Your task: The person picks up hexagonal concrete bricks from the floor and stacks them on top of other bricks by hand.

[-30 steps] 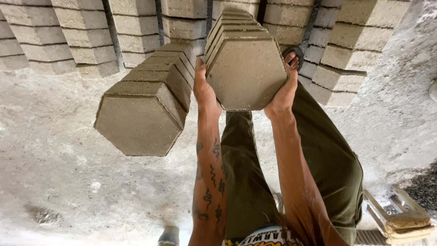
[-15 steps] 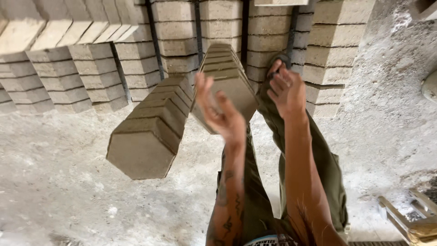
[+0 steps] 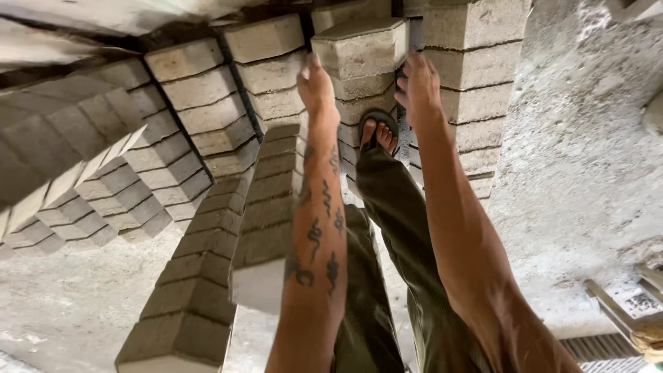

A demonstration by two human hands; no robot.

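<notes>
The left hand (image 3: pixel 316 86) is stretched out with its fingers loose and flat against the side of a grey hexagon block (image 3: pixel 359 47). It presses there but does not wrap around anything. The right hand (image 3: pixel 418 86) reaches to the other side of the same block, fingers open too, and it touches the edge near the dark gap — whether it grips the block, I cannot tell. The block sits on top of a short stack (image 3: pixel 359 103) right in front of the person.

Below the hands a foot in a dark sandal (image 3: pixel 378 132) rests by the bottom of that stack. The legs wear green trousers (image 3: pixel 394 228). The left forearm has dark tattoo marks (image 3: pixel 321 221).

Just beside the left arm, two long rows of the same blocks (image 3: pixel 207 269) run toward the camera. More stacks (image 3: pixel 193 103) stand to the left and behind — another tall one (image 3: pixel 476 76) stands on the right. The ground (image 3: pixel 573 193) is rough grey concrete. A wooden frame (image 3: pixel 621 304) lies at the lower right corner.
</notes>
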